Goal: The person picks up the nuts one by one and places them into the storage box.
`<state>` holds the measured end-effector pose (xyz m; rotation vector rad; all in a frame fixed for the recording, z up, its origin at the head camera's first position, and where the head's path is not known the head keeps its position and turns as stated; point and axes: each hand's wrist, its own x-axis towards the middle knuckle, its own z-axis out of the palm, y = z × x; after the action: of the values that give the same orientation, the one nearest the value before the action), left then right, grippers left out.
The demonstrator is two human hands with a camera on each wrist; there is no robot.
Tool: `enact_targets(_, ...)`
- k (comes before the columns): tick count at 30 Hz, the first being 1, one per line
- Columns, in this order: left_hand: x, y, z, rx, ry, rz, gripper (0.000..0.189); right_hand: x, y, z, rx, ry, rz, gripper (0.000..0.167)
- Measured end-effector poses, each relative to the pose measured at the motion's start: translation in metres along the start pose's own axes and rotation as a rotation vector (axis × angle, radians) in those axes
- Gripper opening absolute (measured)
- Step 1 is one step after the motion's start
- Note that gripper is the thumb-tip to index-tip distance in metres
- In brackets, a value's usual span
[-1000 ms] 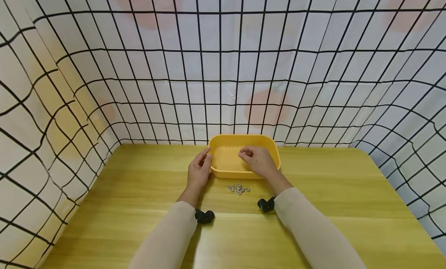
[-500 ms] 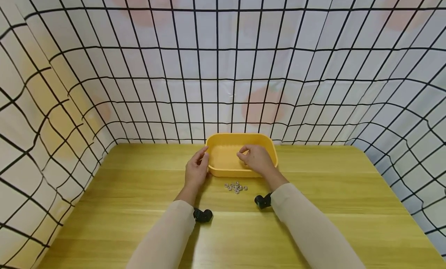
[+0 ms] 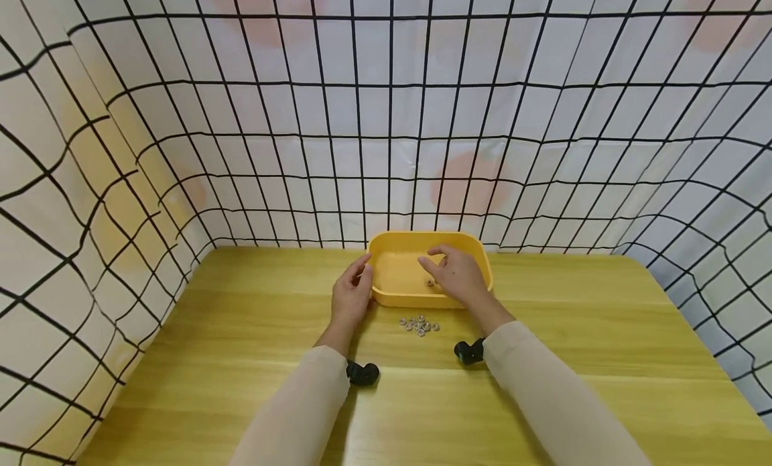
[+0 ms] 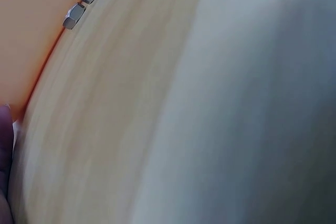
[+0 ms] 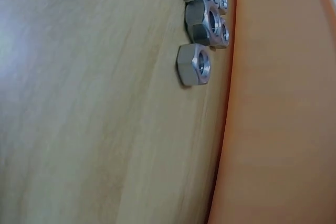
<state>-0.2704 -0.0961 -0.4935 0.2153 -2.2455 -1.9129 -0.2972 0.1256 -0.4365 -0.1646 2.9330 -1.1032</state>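
A yellow plastic bin stands at the back of the table. Over its right half hovers my right hand, thumb and index finger parted, nothing between them. A single small nut shows inside the bin below those fingers. My left hand lies along the bin's left end, fingers loosely extended against the wall. Several silver hex nuts sit loose on the table in front of the bin. The right wrist view shows a hex nut close up beside the bin's side.
A wooden table spreads around the bin. White sheeting behind a black wire grid closes off the back and both sides. A black wrist camera sits at the left cuff, another camera at the right.
My right thumb and index finger, pinched together before, have spread apart. A nut is now visible in the bin beneath them. The left hand stays at the bin's left end.
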Motion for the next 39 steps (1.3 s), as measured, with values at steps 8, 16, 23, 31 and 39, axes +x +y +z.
enact_targets(8, 0.0, 0.0, 0.0, -0.009, 0.011, 0.002, 0.032, -0.005, -0.001, -0.009, 0.125, 0.223, -0.092, 0.041)
enact_targets(16, -0.005, -0.002, 0.0, -0.001, -0.015, 0.007, 0.035, -0.048, -0.003, -0.022, 0.267, 0.156, -0.056, 0.035)
enact_targets(23, -0.002, -0.001, -0.002, 0.02, -0.043, 0.023, 0.042, -0.085, 0.004, -0.019, 0.395, 0.05, 0.053, 0.032)
enact_targets(31, -0.003, -0.002, -0.005, -0.009, -0.04, -0.013, 0.043, -0.101, 0.017, -0.008, 0.383, -0.113, 0.109, 0.019)
enact_targets(39, -0.001, -0.002, 0.0, -0.011, -0.034, -0.013, 0.04, -0.108, 0.031, 0.007, 0.412, -0.186, 0.163, 0.023)
